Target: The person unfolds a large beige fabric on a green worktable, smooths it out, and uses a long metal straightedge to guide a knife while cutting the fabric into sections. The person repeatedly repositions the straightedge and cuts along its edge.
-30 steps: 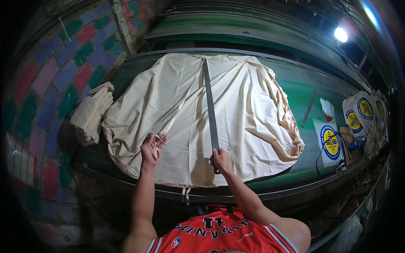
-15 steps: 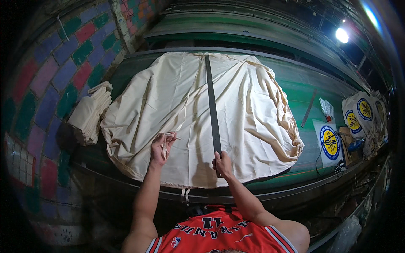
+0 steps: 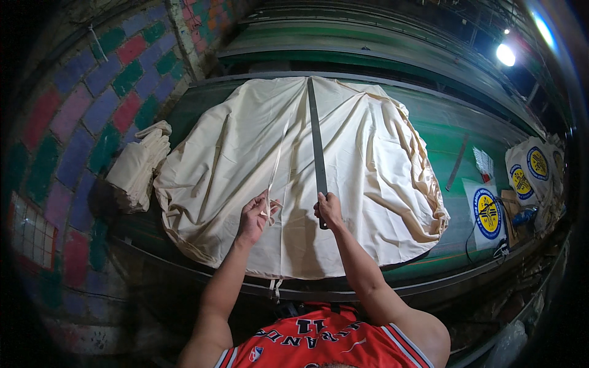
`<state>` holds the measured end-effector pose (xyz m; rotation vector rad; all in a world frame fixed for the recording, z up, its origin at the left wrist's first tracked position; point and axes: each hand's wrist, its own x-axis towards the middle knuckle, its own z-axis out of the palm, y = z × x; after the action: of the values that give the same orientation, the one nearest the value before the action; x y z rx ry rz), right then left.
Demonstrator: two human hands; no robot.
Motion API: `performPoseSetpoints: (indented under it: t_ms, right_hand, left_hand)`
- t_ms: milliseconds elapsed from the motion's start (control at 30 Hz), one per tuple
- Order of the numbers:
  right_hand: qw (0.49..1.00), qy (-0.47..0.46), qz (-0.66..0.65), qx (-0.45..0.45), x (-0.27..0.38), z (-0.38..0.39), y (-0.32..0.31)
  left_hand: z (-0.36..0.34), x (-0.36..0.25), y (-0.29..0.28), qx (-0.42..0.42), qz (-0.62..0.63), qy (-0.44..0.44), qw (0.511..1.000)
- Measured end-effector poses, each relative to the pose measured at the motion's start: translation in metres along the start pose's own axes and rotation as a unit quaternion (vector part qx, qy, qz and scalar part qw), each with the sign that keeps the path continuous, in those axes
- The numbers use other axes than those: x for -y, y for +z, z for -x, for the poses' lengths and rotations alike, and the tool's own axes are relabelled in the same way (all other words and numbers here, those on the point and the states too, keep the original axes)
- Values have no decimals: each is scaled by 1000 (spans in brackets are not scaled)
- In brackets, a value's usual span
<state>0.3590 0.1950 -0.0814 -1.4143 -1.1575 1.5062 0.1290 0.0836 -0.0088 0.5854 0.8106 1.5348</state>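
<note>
A wide cream cloth (image 3: pixel 374 184) with a gathered, wrinkled rim lies spread over the green table. My right hand (image 3: pixel 330 210) is wrapped round the near end of a long dark straightedge (image 3: pixel 316 135), which runs away from me across the cloth to its far edge. To its left, above the front half of the cloth, my left hand (image 3: pixel 257 216) grips a thin cream cord (image 3: pixel 280 153) with bent fingers. The cord stretches from that hand toward the far part of the cloth, roughly alongside the straightedge. A short length hangs looped at the fingers.
Folded cream cloths (image 3: pixel 140 168) are stacked at the table's left end. At the right lie a clear sheet with a round blue and yellow emblem (image 3: pixel 489 211), another dark strip (image 3: pixel 458 161) and printed cream bags (image 3: pixel 529 172). Cord ends (image 3: pixel 275 289) hang over the front edge.
My right hand has moved away from me with the straightedge's near end. The left hand has shifted right, closer to the straightedge, and the cord now looks straighter.
</note>
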Motion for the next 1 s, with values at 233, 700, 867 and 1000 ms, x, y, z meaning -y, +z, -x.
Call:
performPoseSetpoints:
  t_ms: [233,700,867,1000]
  right_hand:
    - [998,24,-51,20,3,-21,4]
    - [997,43,-58,23,-6,-41,17]
    - [999,28,-23,24,-6,-19,-7]
    - [999,31,7,22,-33,10,-32]
  left_hand:
    - [11,10,-9,47,-29,-122,991]
    - [52,11,-16,58,-115,-163,978]
    - [67,35,-56,-62,-697,-114,706]
    - [94,68,-45,-114,-856,11,505]
